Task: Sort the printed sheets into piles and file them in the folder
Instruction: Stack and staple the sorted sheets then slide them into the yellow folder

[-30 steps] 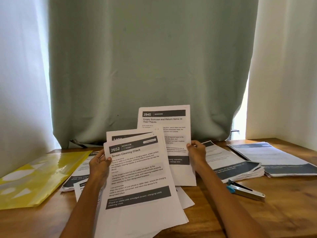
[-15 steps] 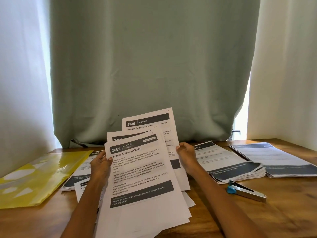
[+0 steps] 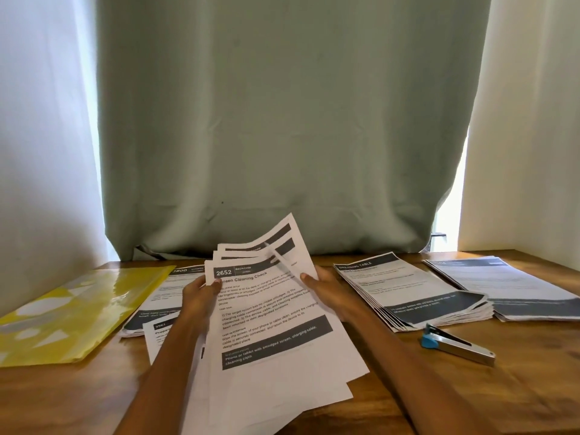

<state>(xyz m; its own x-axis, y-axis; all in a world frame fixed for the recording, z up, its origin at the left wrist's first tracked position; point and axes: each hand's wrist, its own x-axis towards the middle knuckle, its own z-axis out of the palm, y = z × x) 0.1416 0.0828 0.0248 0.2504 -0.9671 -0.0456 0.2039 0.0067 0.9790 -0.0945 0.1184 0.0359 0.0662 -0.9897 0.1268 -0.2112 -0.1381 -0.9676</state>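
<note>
**Sheet returned to the fan during sorting**

Left hand point(image 3: 201, 296) grips the fanned sheets point(image 3: 270, 315) at their left edge, thumb on sheet 2652; right hand point(image 3: 326, 291) pinches the right edge of the rear sheet point(image 3: 282, 237). That sheet, a second ago held apart at frame centre, now overlaps the fan, suggesting it belongs to this pile. On the counter point(image 3: 470, 397): two stacks at right, one yellow folder point(image 3: 75, 312) at left, still unfilled, one staple remover point(image 3: 458, 345).
</note>
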